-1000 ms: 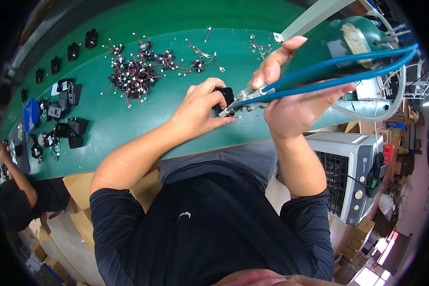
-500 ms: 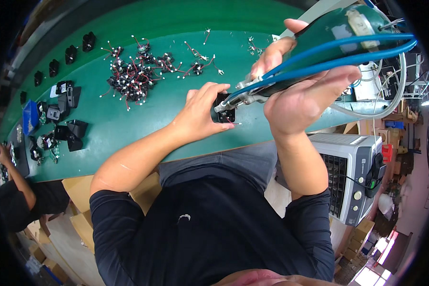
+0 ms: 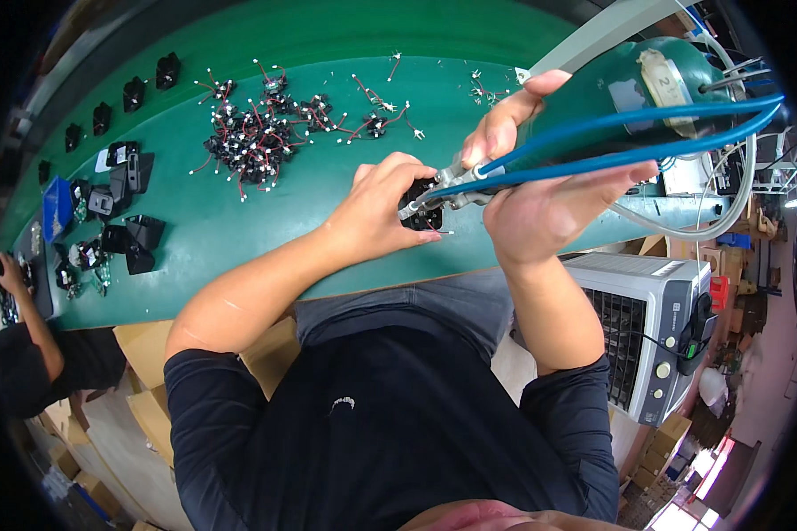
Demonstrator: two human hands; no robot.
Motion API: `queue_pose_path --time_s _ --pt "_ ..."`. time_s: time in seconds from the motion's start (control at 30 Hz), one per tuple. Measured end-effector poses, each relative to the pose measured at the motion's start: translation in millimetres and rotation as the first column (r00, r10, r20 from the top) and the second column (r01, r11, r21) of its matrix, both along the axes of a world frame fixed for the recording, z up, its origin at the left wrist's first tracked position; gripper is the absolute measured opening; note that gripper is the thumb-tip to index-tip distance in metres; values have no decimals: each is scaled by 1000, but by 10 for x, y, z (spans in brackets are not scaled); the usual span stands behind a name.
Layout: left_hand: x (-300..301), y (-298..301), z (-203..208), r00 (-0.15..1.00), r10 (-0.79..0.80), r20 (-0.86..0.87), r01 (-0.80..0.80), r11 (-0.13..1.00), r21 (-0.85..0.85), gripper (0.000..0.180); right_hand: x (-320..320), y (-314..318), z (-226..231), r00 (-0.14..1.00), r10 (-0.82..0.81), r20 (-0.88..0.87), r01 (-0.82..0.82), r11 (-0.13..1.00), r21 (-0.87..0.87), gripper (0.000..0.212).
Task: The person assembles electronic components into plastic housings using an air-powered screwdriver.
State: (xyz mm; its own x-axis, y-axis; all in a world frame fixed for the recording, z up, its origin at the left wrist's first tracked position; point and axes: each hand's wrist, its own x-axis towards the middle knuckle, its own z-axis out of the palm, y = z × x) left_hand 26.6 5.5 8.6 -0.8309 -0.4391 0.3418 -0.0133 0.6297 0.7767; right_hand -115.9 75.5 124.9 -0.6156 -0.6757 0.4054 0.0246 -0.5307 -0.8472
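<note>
My left hand [image 3: 376, 205] is closed around a small black housing [image 3: 430, 218], steadying it on the green workbench near its front edge. A thin red wire end pokes out beside the thumb. My right hand [image 3: 531, 199] grips a power screwdriver [image 3: 584, 97] with a dark green body, a metal nose and blue air hoses [image 3: 629, 119]. The metal nose [image 3: 434, 196] points down into the housing, and where its tip meets the part is hard to make out. Part of the grip is hidden behind the hoses.
Beyond my left hand lies a heap of black parts with red wires [image 3: 248, 142]. Black housings [image 3: 133, 239] and a blue tray [image 3: 58, 209] sit farther left. A co-worker's arm [image 3: 40, 327] shows at the far left. An air cooler [image 3: 642, 336] stands right of the bench.
The screwdriver's body and hoses have shifted slightly downward in view, and my right hand has moved a little left. My left hand still holds the housing.
</note>
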Motion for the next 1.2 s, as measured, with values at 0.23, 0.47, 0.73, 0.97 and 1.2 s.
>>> queue_pose_path --time_s 0.23,0.47,0.73,0.97,1.2 --pt "-19 -76 -21 998 -44 53 42 998 49 83 -5 -110 11 982 44 -182 -31 997 75 106" --pt "18 -60 257 993 -43 112 49 997 -54 80 -793 168 1263 905 -184 -384 133 979 -158 82" --pt "-181 -1924 862 767 547 335 -325 782 -532 66 -948 245 762 871 -289 -397 282 956 -78 31" --pt "-462 -2911 524 416 610 675 -320 793 -519 97 -807 423 445 -51 -771 -635 608 481 -632 37" --pt "376 -2573 1180 660 524 538 -215 818 -534 82 -150 26 -699 330 259 -908 168 930 327 45"
